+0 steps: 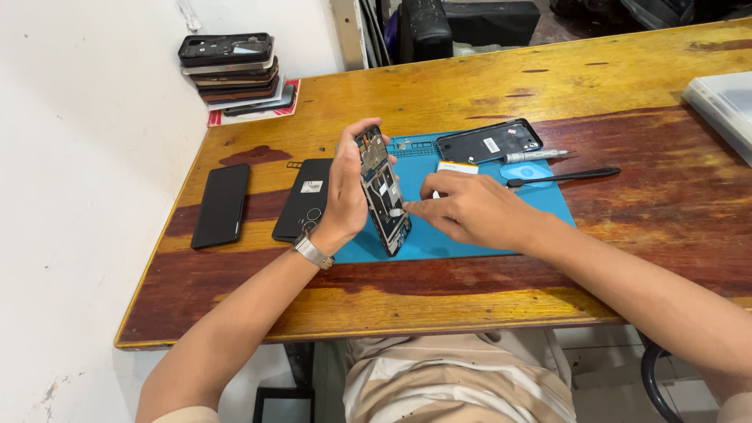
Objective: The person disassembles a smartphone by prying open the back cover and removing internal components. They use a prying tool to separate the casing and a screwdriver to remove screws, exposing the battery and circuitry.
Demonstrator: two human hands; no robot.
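Observation:
My left hand [345, 188] grips an opened phone [382, 192] on its edge, its bare circuit side facing right, its lower end resting on the blue work mat [470, 239]. My right hand [470, 207] reaches in from the right; its fingertips touch the phone's lower inner part. A metal watch sits on my left wrist. Behind my right hand lies a flat white-and-orange battery [457, 167], partly hidden.
A black back cover [489, 141], a silver screwdriver [534, 156] and a black pry tool [564, 176] lie at the mat's far side. Two dark phones [222, 205] [304, 200] lie left of it. A phone stack [235, 70] stands by the wall. A white case [724, 106] is far right.

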